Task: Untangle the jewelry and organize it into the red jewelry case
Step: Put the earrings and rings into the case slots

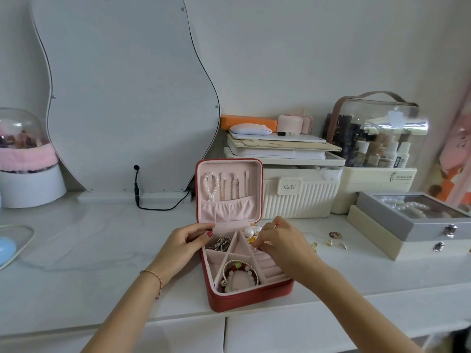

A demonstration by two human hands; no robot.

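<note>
Red jewelry case point(251, 300), open. Right hand point(283, 244) fingers curled, hiding any pinched item; left hand point(187, 242) fingers grip case edge. Storage box point(300, 197) label: "KaSi".

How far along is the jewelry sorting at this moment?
Mostly done: necklaces hang in the lid of the red case, and bracelets fill its front compartment. In hand: the right hand works at the right compartment while the left hand steadies the case. Left: small pieces on the counter.

We count one red jewelry case point(251, 300), three chains hung in its lid point(230, 188), two beaded bracelets in its front compartment point(239, 275), four loose earrings right of it point(329, 242).
</note>
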